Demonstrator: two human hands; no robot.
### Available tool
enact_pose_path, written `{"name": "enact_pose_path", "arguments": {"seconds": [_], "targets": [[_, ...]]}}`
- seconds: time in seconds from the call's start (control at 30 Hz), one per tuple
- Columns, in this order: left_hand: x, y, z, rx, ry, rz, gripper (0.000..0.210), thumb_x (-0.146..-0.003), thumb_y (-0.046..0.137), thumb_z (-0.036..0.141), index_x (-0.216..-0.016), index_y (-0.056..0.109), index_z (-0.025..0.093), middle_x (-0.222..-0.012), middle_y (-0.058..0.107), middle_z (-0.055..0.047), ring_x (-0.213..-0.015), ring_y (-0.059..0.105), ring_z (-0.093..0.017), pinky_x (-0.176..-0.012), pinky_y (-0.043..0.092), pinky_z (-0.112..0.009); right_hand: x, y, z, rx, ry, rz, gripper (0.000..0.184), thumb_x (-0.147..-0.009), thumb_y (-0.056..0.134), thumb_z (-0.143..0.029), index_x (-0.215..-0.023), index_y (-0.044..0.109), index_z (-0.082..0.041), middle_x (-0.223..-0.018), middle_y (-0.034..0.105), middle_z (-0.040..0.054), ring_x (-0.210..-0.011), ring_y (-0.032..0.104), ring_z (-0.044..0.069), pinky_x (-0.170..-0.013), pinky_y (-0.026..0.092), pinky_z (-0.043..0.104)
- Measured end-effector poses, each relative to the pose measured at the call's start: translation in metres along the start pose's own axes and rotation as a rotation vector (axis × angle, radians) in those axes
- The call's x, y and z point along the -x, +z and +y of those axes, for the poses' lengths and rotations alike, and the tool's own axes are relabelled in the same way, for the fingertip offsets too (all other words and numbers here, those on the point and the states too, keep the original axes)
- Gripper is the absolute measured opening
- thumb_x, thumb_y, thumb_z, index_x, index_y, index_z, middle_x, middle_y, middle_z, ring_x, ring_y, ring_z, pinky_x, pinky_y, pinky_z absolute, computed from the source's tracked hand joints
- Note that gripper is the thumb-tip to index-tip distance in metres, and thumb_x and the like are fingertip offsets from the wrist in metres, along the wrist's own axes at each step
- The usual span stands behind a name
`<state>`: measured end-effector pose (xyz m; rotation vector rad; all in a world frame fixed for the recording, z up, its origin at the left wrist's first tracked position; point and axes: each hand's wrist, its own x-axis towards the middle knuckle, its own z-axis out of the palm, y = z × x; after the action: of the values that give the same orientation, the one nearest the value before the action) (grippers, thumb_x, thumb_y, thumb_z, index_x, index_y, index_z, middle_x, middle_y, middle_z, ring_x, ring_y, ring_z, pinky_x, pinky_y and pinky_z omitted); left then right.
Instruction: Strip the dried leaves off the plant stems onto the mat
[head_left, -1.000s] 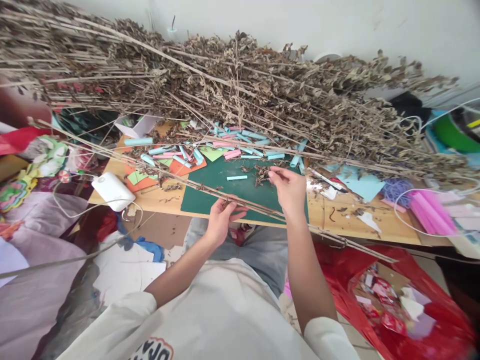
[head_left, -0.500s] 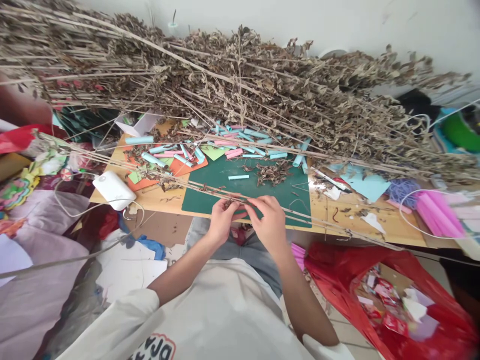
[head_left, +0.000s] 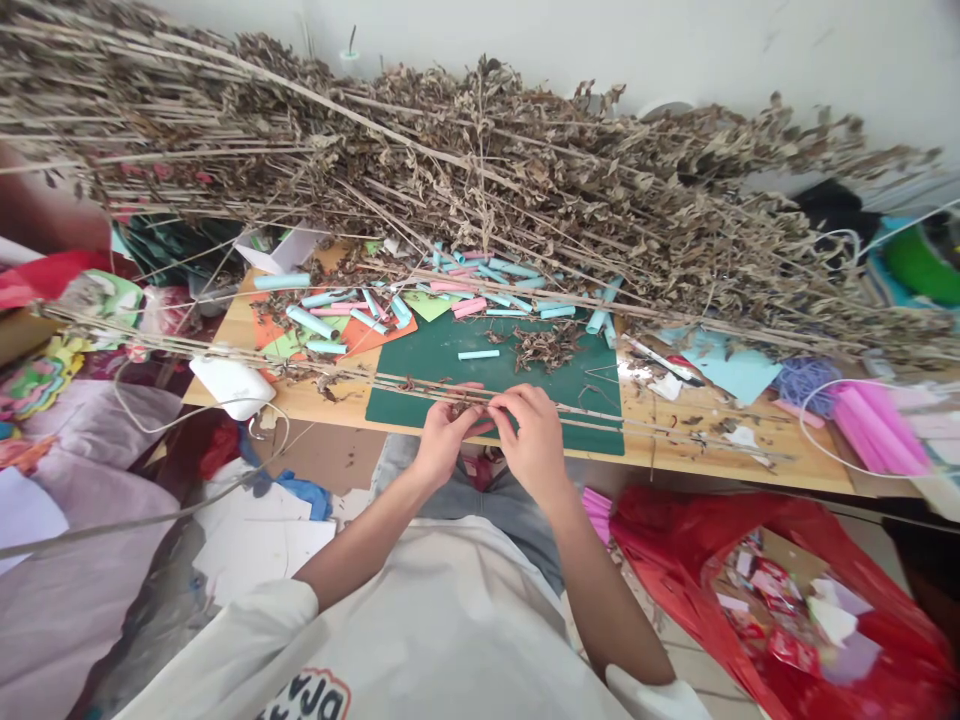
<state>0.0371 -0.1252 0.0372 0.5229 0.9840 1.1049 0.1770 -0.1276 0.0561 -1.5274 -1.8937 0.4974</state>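
Now levelling long, thin, tan dried stems (head_left: pixel 406 385) out to both sides of the left hand (head_left: pixel 442 437), clamping them there over the dark-green rectangular mat (head_left: pixel 431 345), keeping the right hand (head_left: pixel 531 435) just beside that grip, its hold unclear, and so working one stretch two-handed.

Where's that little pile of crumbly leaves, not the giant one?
In the head view, the small leaf pile lies on the green mat, just right of a lone blue paper roll and beyond the right hand.
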Motion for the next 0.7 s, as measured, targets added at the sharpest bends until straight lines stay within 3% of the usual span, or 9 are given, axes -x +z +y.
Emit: {"name": "enact_pose_path", "arguments": {"seconds": [0.1,0.27,0.37,0.43,0.57,0.7], "targets": [[-0.001,-0.001,0.0,-0.004,0.014,-0.004,0.042,-0.074,0.078,0.027,-0.11,0.061,0.016,-0.092,0.069,-0.003,-0.084,0.07,-0.015,-0.085,0.06,-0.034,0.0,-0.003,-0.005,-0.115,0.042,0.028,0.016,-0.095,0.049,-0.023,-0.086,0.062,-0.019,-0.088,0.061,0.0046,-0.086,0.055,0.018,-0.079,0.044,0.032],[-0.003,-0.007,-0.003,-0.019,0.004,-0.013,0.044,-0.074,0.078,0.029,-0.112,0.058,0.017,-0.091,0.069,-0.003,-0.085,0.073,-0.02,-0.084,0.059,-0.035,-0.013,-0.014,0.007,-0.397,0.259,0.155,0.018,-0.093,0.052,-0.035,-0.087,0.06,-0.02,-0.077,0.062,0.0008,-0.071,0.059,0.014,-0.07,0.048,0.027],[-0.002,-0.008,-0.004,-0.024,0.01,-0.008,0.043,-0.074,0.078,0.029,-0.11,0.058,0.017,-0.089,0.067,-0.001,-0.083,0.073,-0.019,-0.083,0.059,-0.034,-0.035,-0.023,0.035,-0.357,0.347,0.272,0.02,-0.088,0.057,-0.036,-0.09,0.065,-0.018,-0.075,0.067,0.0018,-0.069,0.062,0.015,-0.071,0.051,0.028],[-0.001,-0.007,-0.003,-0.027,0.013,-0.007,0.042,-0.074,0.078,0.029,-0.11,0.059,0.017,-0.088,0.067,-0.001,-0.083,0.073,-0.019,-0.083,0.059,-0.034,-0.047,-0.029,0.053,-0.235,0.376,0.254,0.023,-0.083,0.061,-0.034,-0.096,0.069,-0.016,-0.08,0.071,0.0046,-0.071,0.065,0.017,-0.075,0.053,0.032],[0.002,-0.004,0.001,-0.028,0.015,-0.013,0.043,-0.074,0.078,0.029,-0.11,0.059,0.017,-0.087,0.067,0.0,-0.082,0.073,-0.019,-0.083,0.059,-0.034,-0.046,-0.037,0.057,0.0,0.278,0.167,0.032,-0.087,0.056,-0.034,-0.11,0.07,-0.016,-0.094,0.074,0.0087,-0.08,0.068,0.021,-0.084,0.053,0.039],[0.006,-0.002,0.005,-0.025,0.009,-0.031,0.042,-0.073,0.08,0.03,-0.106,0.06,0.016,-0.089,0.067,-0.002,-0.081,0.073,-0.018,-0.082,0.06,-0.033,-0.029,-0.038,0.02,0.002,0.084,0.031,0.029,-0.093,0.052,-0.032,-0.111,0.07,-0.02,-0.102,0.073,0.0084,-0.09,0.068,0.021,-0.086,0.054,0.037]]}}
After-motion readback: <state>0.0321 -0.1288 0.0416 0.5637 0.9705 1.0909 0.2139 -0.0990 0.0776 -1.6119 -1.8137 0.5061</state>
